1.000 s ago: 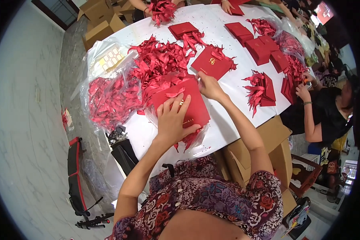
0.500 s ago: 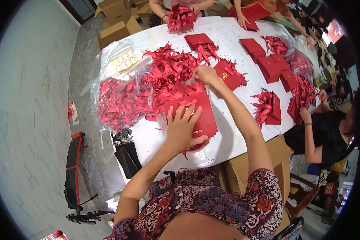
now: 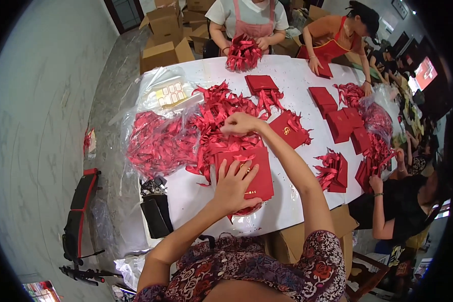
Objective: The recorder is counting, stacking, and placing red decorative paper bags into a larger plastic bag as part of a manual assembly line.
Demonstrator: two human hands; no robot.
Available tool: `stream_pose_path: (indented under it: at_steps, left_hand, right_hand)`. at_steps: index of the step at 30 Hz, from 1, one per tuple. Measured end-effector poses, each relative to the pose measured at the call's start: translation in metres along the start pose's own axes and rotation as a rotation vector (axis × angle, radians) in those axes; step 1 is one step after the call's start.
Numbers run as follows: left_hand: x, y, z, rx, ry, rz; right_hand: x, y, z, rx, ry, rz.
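Note:
My left hand (image 3: 236,185) lies flat with spread fingers on a stack of flat red gift bags (image 3: 261,173) with gold print, at the table's near edge. Red ribbons come out at the stack's far end. Just beyond it, my right hand (image 3: 241,124) is closed, its fingers curled over a loose heap of red ribbons (image 3: 221,108). Whatever its fingertips pinch is hidden. To the right of that hand lies another red bag stack (image 3: 289,129) with ribbons. A clear plastic bag full of red ribbons (image 3: 158,146) sits left of the heap.
More red bag stacks (image 3: 340,126) lie on the white table (image 3: 297,171). A sticker sheet (image 3: 171,94) is at the far left, a black pouch (image 3: 156,216) at the near left edge. Co-workers handle red pieces across and to the right. Cardboard boxes (image 3: 166,53) stand behind.
My right hand has moved left, from the heap's right edge to over its middle. My left hand stays on the stack. The view has tilted up, showing more of the far side.

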State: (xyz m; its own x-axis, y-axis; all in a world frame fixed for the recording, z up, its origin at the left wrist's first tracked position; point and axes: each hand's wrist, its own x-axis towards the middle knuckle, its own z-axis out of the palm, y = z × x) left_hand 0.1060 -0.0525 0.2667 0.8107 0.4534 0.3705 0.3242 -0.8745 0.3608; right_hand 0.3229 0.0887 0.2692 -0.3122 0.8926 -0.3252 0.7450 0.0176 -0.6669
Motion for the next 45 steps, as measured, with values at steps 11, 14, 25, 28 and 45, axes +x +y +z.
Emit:
stream_pose_path:
  at_steps: [11, 14, 25, 28, 45]
  left_hand:
    - [0.009, -0.007, -0.001, -0.009, -0.03, -0.033]
    - [0.011, -0.009, 0.0, -0.022, -0.015, -0.011]
    - [0.011, -0.015, 0.007, -0.047, 0.048, 0.03]
    - [0.01, -0.018, 0.007, -0.057, 0.056, 0.044]
    - [0.026, -0.023, 0.007, 0.023, -0.091, 0.032]
  right_hand:
    - [-0.005, -0.055, -0.001, 0.226, 0.403, -0.272]
    - [-0.018, -0.041, -0.01, 0.145, 0.76, -0.434]
    - [-0.139, 0.018, 0.039, 0.323, 0.666, 0.215]
    - [-0.172, 0.01, 0.056, 0.294, 0.714, 0.222]
    - [-0.181, -0.077, 0.255, -0.631, 0.599, -0.045]
